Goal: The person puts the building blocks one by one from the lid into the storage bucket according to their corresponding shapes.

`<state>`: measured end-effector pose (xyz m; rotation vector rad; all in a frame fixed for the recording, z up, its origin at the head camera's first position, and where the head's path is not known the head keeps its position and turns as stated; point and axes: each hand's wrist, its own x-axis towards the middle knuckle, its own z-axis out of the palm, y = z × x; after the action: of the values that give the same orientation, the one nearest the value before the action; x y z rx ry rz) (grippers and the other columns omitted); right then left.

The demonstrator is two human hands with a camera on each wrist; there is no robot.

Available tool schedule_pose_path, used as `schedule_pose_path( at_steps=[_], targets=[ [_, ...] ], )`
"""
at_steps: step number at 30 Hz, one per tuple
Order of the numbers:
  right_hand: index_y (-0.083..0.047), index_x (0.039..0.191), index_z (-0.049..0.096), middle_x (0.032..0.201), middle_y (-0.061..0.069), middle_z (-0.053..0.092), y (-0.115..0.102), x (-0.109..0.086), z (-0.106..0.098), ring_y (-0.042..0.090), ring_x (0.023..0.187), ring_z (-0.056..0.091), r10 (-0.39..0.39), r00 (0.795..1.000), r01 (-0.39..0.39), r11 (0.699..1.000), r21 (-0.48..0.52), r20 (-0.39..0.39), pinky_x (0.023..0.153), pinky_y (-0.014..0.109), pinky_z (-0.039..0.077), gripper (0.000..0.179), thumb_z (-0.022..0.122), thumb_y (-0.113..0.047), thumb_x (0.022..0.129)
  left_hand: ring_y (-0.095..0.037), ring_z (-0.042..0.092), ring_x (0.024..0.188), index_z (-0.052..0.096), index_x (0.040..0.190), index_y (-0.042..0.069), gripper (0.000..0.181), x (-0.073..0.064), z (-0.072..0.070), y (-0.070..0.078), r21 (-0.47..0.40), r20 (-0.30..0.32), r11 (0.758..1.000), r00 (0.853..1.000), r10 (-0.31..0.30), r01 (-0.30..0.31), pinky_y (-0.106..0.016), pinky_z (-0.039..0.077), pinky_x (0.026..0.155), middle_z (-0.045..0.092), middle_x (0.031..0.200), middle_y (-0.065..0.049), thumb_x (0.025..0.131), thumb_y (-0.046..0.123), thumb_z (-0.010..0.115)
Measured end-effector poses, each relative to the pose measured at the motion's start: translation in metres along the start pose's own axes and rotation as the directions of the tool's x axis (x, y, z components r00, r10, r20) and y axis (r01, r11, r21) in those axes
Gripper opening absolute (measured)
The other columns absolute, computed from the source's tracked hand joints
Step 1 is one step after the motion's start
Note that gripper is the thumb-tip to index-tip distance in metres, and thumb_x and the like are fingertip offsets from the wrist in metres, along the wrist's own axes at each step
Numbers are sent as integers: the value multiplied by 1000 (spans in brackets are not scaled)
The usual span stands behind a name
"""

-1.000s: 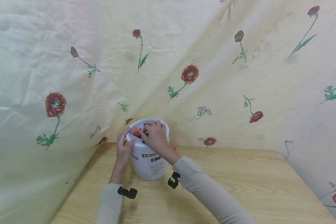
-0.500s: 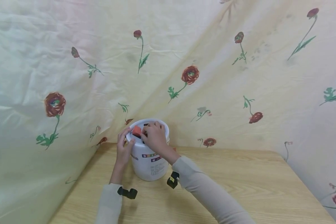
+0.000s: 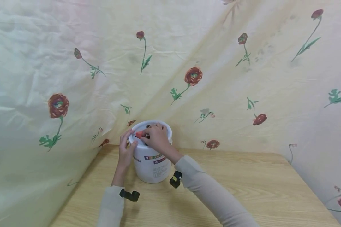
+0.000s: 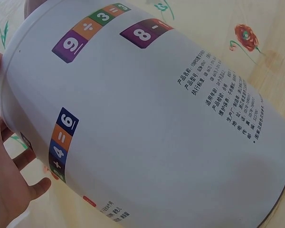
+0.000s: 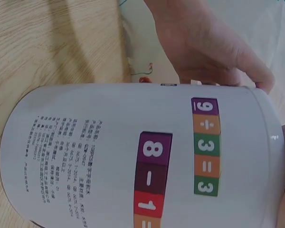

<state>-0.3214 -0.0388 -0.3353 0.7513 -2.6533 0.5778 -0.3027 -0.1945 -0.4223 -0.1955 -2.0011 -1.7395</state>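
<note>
A white bucket (image 3: 150, 171) stands on the table, with colored number sums printed on its side. Its lid (image 3: 152, 122) has dark cut-out openings, partly hidden by the fingers. My right hand (image 3: 158, 137) pinches a small orange-red block (image 3: 139, 134) at the left part of the lid, over a dark opening. How far the block sits in the opening cannot be told. My left hand (image 3: 126, 150) holds the bucket's left rim, its thumb toward the front. In the left wrist view, fingertips of that left hand (image 4: 12, 190) lie against the bucket's side.
The wooden table (image 3: 244, 186) stretches to the right of the bucket. A flowered cloth (image 3: 164, 47) hangs close behind it and along the left. Black wrist cameras are strapped over both grey sleeves (image 3: 216, 195).
The orange-red block has turned in my right fingers, from showing a squarish face to a lower wedge shape. My right hand shifted slightly; my left stays at the rim.
</note>
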Motion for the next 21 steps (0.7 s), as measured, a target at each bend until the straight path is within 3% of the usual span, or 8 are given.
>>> schedule_pose_path(
  at_steps=[9,17,21],
  targets=[
    [-19,105,80,112,3,73,9,0,-2,25,110,56,-47,998,44,996,84,30,101,52,38,19,74,-33,92,-31,27,149,47,151,15,53,-1,-1,5,9,26,999,999,-48,48,-65,17,122,30,162,-6,99,25,54],
    [-19,112,79,118,2,73,12,0,-3,24,112,57,-56,998,53,990,128,26,106,52,39,26,77,-34,90,-37,26,150,43,152,3,55,-12,-1,42,13,52,997,996,-71,70,-66,17,121,27,162,-15,99,19,51],
    [-17,114,77,120,3,73,14,-1,-3,23,113,58,-68,998,66,981,181,5,106,49,43,31,79,-33,88,-37,25,150,42,152,3,55,-14,-1,47,14,49,997,996,-77,77,-67,16,121,27,162,-16,99,19,50]
  ],
)
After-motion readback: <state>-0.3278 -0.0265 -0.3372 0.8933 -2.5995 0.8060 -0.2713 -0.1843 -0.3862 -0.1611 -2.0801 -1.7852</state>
